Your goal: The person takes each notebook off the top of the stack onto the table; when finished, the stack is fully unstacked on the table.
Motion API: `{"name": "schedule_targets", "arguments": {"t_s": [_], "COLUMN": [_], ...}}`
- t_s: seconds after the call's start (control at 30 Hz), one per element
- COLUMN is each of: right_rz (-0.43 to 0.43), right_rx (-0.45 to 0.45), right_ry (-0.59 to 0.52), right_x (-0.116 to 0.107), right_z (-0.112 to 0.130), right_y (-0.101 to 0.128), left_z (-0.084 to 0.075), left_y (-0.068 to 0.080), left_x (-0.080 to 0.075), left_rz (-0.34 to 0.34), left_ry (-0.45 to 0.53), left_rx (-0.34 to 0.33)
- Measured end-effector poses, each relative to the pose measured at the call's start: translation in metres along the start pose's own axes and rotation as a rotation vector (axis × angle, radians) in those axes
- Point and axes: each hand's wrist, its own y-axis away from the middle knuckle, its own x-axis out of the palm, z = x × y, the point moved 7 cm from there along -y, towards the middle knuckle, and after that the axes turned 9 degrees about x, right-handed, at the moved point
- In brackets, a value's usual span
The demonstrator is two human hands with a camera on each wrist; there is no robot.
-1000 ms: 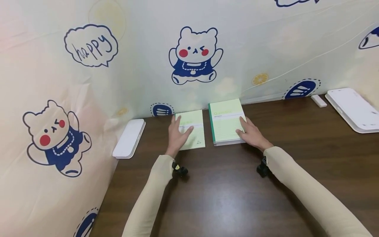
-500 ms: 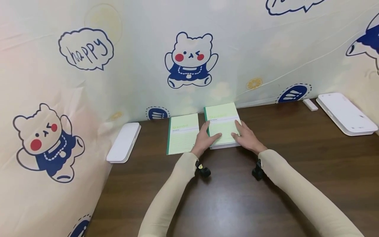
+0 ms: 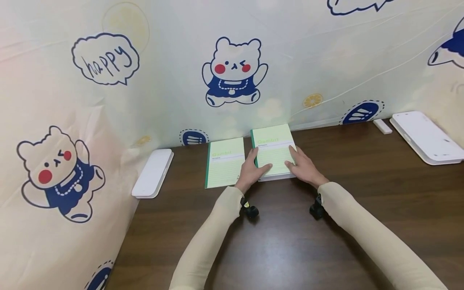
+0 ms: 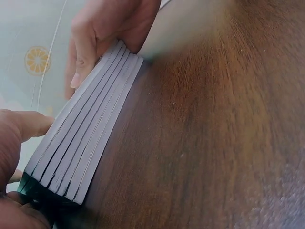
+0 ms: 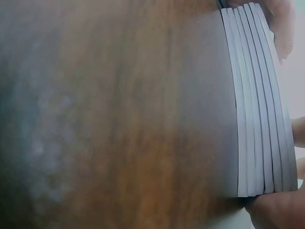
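Observation:
A stack of several pale green notebooks (image 3: 273,151) with a green spine lies on the dark wooden table by the back wall. My left hand (image 3: 251,170) grips its left, spine side, thumb over the top cover. On the opposite side my right hand (image 3: 305,167) holds the edge, its thumb also on the cover. Fanned slightly, the page edges (image 4: 86,124) face the left wrist camera, and both hands show at the ends of the stack. A single matching notebook (image 3: 224,159) lies flat just left of the stack, its lower right corner close to my left hand.
A long white case (image 3: 153,173) lies at the table's left edge. A larger white flat case (image 3: 427,137) and a small white block (image 3: 382,126) are at the far right. Behind the table hangs a printed cloth (image 3: 174,96) with cartoon bears.
My left hand has moved right, from over the single notebook to the stack's spine side. My right hand has stayed at the stack's right edge. The head view has shifted slightly.

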Motion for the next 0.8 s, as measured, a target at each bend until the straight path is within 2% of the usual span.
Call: {"name": "schedule_targets", "arguments": {"t_s": [0.3, 0.47, 0.73, 0.8], "right_rz": [-0.013, -0.033, -0.180, -0.189], "right_rx": [0.023, 0.066, 0.056, 0.067], "right_ry": [-0.048, -0.142, -0.269, -0.314], "right_x": [-0.006, -0.011, -0.032, -0.035], "right_z": [-0.006, -0.018, -0.035, -0.043], "right_y": [0.001, 0.009, 0.030, 0.032], "left_z": [0.000, -0.003, 0.002, 0.003], "left_y": [0.000, 0.000, -0.003, -0.002], "left_x": [0.001, 0.005, 0.001, -0.001], "left_rz": [0.005, 0.027, 0.008, 0.007], "left_ry": [0.054, 0.080, 0.067, 0.068], "left_rx": [0.042, 0.055, 0.070, 0.069]}}
